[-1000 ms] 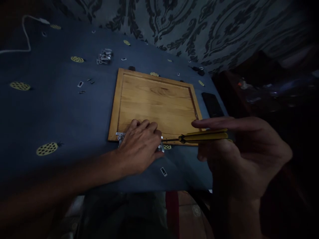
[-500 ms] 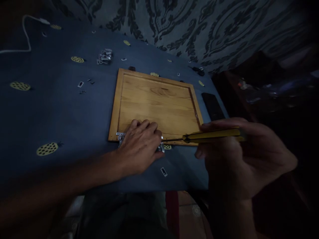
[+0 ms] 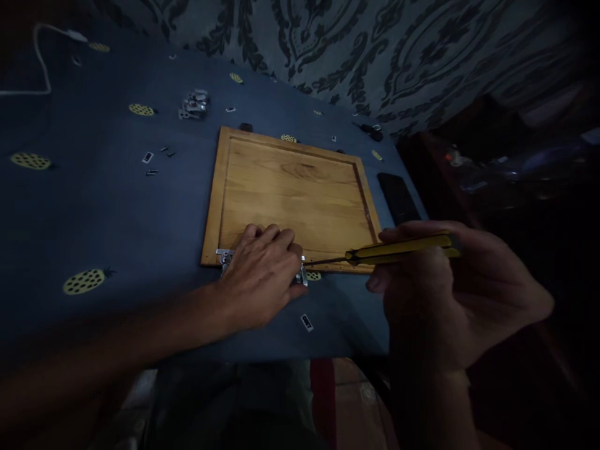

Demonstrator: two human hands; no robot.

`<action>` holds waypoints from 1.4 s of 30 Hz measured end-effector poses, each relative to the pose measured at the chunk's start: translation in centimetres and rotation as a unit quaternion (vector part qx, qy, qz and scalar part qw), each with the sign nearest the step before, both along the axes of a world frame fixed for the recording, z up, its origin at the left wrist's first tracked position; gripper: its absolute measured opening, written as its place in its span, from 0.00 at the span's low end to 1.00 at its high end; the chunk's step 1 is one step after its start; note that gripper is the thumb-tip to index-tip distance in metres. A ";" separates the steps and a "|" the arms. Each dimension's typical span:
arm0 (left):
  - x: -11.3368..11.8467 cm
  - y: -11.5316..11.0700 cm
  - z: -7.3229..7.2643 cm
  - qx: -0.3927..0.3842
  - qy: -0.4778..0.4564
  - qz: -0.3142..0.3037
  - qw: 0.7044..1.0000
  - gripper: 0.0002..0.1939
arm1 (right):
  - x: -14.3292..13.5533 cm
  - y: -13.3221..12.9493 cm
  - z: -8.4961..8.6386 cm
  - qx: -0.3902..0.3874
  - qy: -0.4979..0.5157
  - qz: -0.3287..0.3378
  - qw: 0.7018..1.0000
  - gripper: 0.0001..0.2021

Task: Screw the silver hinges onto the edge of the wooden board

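A framed wooden panel [image 3: 290, 194] lies flat on the blue patterned cloth. At its near edge, metal hinge pieces [image 3: 225, 257] show on both sides of my left hand [image 3: 265, 269], which presses down over them with curled fingers. My right hand [image 3: 450, 294] grips the yellow-and-black handle of a screwdriver [image 3: 398, 250]. The screwdriver's shaft points left along the panel's near edge, its tip close to the metal beside my left hand. Exactly what the tip touches is too small to tell.
Several metal hinges [image 3: 194, 105] are piled beyond the panel's left corner, with a few screws [image 3: 151, 172] nearer. A black phone [image 3: 398, 197] lies right of the panel, a dark tool [image 3: 370, 130] behind it. A white cable [image 3: 42, 62] crosses the far left.
The view has shifted slightly, so things on the cloth appear a little further left. Both hands keep their grips; the screwdriver handle is turned slightly.
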State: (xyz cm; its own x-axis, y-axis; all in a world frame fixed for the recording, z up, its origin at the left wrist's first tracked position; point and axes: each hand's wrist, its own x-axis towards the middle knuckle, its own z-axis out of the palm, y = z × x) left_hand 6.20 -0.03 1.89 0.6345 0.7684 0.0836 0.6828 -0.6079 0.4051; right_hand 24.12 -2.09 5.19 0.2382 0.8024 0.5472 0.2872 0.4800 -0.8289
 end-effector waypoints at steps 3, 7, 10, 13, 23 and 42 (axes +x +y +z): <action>0.0 0.0 0.1 -0.003 -0.001 0.002 1.000 0.16 | 0.1 0.0 -0.2 -0.005 0.012 0.016 1.000 0.07; 0.0 0.0 0.2 -0.011 0.005 0.000 1.000 0.17 | 0.2 0.0 -0.2 -0.015 0.026 0.020 0.999 0.07; 0.0 0.1 0.3 -0.017 0.004 -0.002 1.000 0.16 | 0.1 -0.1 -0.1 -0.014 0.031 0.037 0.999 0.08; 0.0 0.1 0.2 -0.020 0.002 -0.002 1.000 0.16 | 0.0 -0.2 0.0 -0.002 0.017 0.055 0.998 0.09; 0.0 0.0 0.4 -0.020 0.004 -0.001 1.000 0.16 | -0.1 0.1 -0.1 -0.022 0.025 0.042 0.999 0.06; 0.0 0.0 0.4 -0.025 0.006 0.000 1.000 0.15 | -0.1 0.0 1.0 -0.016 -0.047 0.112 0.992 0.12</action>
